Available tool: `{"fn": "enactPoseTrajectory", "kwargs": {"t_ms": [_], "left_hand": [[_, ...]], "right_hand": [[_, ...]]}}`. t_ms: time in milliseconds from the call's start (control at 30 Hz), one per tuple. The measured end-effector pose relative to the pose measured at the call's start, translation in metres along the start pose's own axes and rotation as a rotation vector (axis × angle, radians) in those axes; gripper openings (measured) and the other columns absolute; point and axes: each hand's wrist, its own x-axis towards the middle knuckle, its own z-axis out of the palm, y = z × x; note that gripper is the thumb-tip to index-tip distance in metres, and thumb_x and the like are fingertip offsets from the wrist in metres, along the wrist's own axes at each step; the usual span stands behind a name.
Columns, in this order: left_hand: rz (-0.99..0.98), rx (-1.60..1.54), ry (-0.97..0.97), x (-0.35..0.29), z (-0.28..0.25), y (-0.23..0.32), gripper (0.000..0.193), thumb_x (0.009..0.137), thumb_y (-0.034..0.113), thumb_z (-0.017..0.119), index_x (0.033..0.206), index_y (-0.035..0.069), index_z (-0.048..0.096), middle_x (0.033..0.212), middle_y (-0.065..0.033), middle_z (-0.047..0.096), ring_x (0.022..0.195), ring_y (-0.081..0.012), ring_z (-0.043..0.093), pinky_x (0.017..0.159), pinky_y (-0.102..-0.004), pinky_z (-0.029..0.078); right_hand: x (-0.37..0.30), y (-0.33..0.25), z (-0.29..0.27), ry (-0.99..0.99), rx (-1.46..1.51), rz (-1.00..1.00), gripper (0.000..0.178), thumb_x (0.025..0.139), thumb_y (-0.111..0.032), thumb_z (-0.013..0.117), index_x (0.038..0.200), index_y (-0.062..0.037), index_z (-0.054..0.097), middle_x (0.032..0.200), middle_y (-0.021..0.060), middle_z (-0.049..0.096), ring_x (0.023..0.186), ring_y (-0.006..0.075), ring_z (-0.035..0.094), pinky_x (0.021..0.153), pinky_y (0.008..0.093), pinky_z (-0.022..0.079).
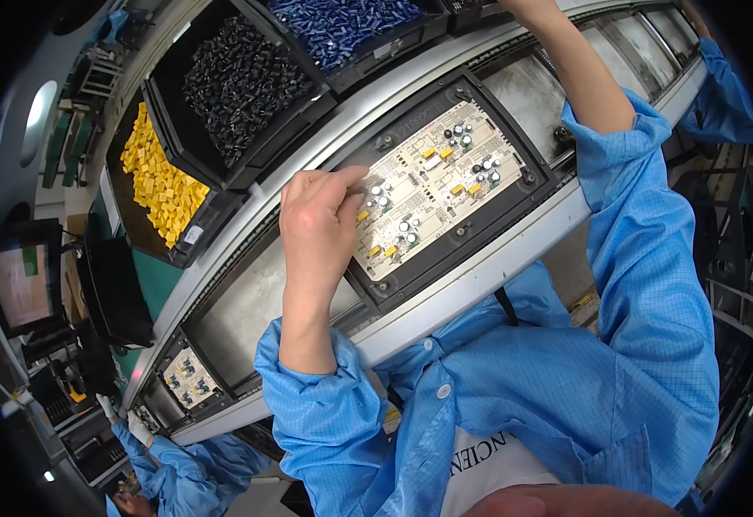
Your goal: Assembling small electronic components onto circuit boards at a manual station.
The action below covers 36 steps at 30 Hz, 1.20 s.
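My left hand [314,211] is over the left edge of a pale circuit board [428,185], its fingers curled toward the components there. Whatever the fingertips hold, if anything, is too small to make out. The board sits in a black carrier frame [471,234] and bears several small yellow block components, round capacitors and dark parts. Stretched to the far side, my right hand [527,7] is cut off by the upper edge, so its fingers are hidden. It is nearest to the far rail, right of a bin of blue parts [346,30].
Beyond the conveyor rail [368,112] stand bins of black parts [243,86] and yellow parts [162,189]. Another populated board [188,379] lies down the line at left. A monitor [21,284], a gloved co-worker [195,470] and another person's blue sleeve [725,99] are around.
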Motion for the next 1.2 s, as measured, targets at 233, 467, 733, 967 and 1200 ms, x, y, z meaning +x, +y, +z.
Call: {"fn": "enactPoseTrajectory", "kwargs": {"t_ms": [233,467,733,967,1200], "left_hand": [[-0.014,-0.066,-0.067,0.002,-0.005,-0.001,0.029,0.071,-0.006,0.069,0.097,0.007,0.071,0.080,-0.0054,0.068,0.084,-0.0237,0.060,0.077,-0.0334,0.048],[0.034,-0.010,-0.099,0.005,-0.006,-0.003,0.031,0.070,-0.007,0.070,0.099,0.006,0.070,0.081,-0.0048,0.068,0.084,-0.0232,0.060,0.079,-0.0338,0.047],[0.116,-0.014,-0.126,0.012,-0.003,-0.003,0.030,0.069,-0.007,0.070,0.096,0.007,0.070,0.080,-0.0043,0.067,0.082,-0.0224,0.060,0.078,-0.0329,0.046],[0.111,-0.046,-0.132,0.014,-0.002,-0.006,0.028,0.069,-0.007,0.070,0.093,0.007,0.071,0.080,-0.0040,0.067,0.082,-0.0221,0.060,0.076,-0.0319,0.046],[0.108,-0.079,-0.164,0.017,-0.001,-0.006,0.025,0.070,-0.007,0.070,0.091,0.007,0.071,0.080,-0.0044,0.067,0.082,-0.0220,0.060,0.074,-0.0315,0.047]], "right_hand": [[-0.004,-0.003,-0.010,-0.036,0.225,0.128,0.008,0.090,-0.010,0.064,0.089,-0.0016,0.065,0.071,0.0026,0.064,0.059,0.0085,0.059,0.053,0.0209,0.049],[-0.009,-0.006,-0.014,-0.049,0.238,0.104,0.009,0.089,-0.010,0.064,0.089,-0.0016,0.066,0.072,0.0016,0.063,0.060,0.0071,0.058,0.053,0.0196,0.047],[-0.012,-0.009,-0.017,-0.042,0.279,0.143,0.009,0.088,-0.010,0.064,0.087,-0.0018,0.066,0.072,0.0014,0.063,0.060,0.0069,0.057,0.053,0.0195,0.046],[-0.013,-0.015,-0.018,-0.039,0.308,0.152,0.009,0.088,-0.011,0.065,0.087,-0.0021,0.066,0.072,0.0014,0.063,0.058,0.0068,0.056,0.051,0.0195,0.046],[-0.021,-0.031,-0.018,-0.041,0.330,0.193,0.009,0.088,-0.011,0.064,0.085,-0.0024,0.067,0.072,0.0009,0.063,0.058,0.0062,0.056,0.051,0.0187,0.045]]}}
